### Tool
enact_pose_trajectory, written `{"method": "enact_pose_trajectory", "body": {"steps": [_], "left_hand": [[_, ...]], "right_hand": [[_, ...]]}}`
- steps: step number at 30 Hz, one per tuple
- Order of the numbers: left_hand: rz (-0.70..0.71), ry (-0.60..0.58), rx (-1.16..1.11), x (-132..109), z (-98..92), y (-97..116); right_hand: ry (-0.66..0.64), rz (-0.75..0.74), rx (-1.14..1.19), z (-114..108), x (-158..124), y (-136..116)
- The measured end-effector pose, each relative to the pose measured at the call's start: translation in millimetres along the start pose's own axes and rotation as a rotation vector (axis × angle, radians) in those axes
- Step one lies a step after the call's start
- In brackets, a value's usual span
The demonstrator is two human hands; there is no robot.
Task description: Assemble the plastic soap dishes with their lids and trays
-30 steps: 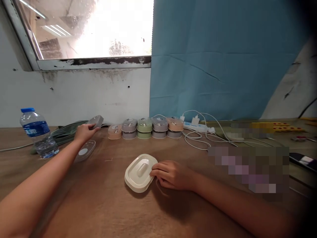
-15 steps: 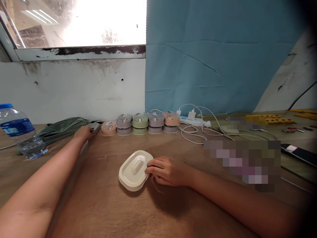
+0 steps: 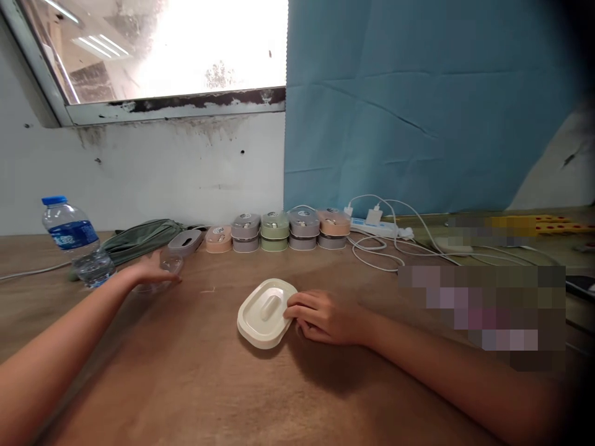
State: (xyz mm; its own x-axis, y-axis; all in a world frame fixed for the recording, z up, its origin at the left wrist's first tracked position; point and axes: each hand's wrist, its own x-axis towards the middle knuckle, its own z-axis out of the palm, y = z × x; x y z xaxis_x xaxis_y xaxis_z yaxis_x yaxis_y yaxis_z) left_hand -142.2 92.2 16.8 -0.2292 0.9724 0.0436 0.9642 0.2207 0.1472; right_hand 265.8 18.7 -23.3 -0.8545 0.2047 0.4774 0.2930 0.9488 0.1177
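Note:
My right hand pinches the right edge of a cream plastic lid, oval with a raised ridge in its middle. The lid is slightly tilted above the brown table. At the left, my left hand has its thumb and fingers spread around a clear plastic container; the hand hides part of it, and a firm hold does not show. Just behind, a grey lid with an oval ridge leans beside a green bag.
Stacked grey boxes, green boxes and an orange box line the wall. A blue-capped water bottle stands tilted in view at left. White cables and a power strip lie at back right.
My left hand has let go of the grey lid beside the bag and come nearer, to the clear container. The view has turned left. My right hand still holds the cream lid.

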Motion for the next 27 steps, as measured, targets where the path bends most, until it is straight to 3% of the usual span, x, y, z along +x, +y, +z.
{"method": "enact_pose_trajectory", "body": {"steps": [5, 11, 14, 17, 19, 22, 24, 27], "left_hand": [[-0.065, -0.065, -0.014, 0, 0.8, -7], [-0.026, -0.063, -0.044, 8, 2.5, -22], [-0.040, -0.040, -0.036, 6, 4.3, -19], [-0.030, 0.139, 0.029, 6, 8.0, 5], [0.100, 0.266, 0.067, 10, 13.2, 33], [0.291, 0.256, 0.082, 23, 25.5, 78], [0.313, 0.222, 0.087, 33, 34.6, 101], [0.300, 0.207, 0.081, 43, 43.6, 115]], "right_hand": [[-0.004, 0.004, 0.008, -2, 1, -2], [-0.019, 0.012, 0.014, -3, 0, -2], [-0.023, 0.012, 0.023, -2, 1, -2], [-0.023, 0.016, 0.030, -2, 1, -1], [-0.022, 0.023, 0.034, -2, 1, -2], [-0.033, 0.031, 0.037, -3, 1, -2], [-0.044, 0.027, 0.023, -3, 1, -2], [-0.055, 0.030, 0.005, -3, 1, 0]]}}
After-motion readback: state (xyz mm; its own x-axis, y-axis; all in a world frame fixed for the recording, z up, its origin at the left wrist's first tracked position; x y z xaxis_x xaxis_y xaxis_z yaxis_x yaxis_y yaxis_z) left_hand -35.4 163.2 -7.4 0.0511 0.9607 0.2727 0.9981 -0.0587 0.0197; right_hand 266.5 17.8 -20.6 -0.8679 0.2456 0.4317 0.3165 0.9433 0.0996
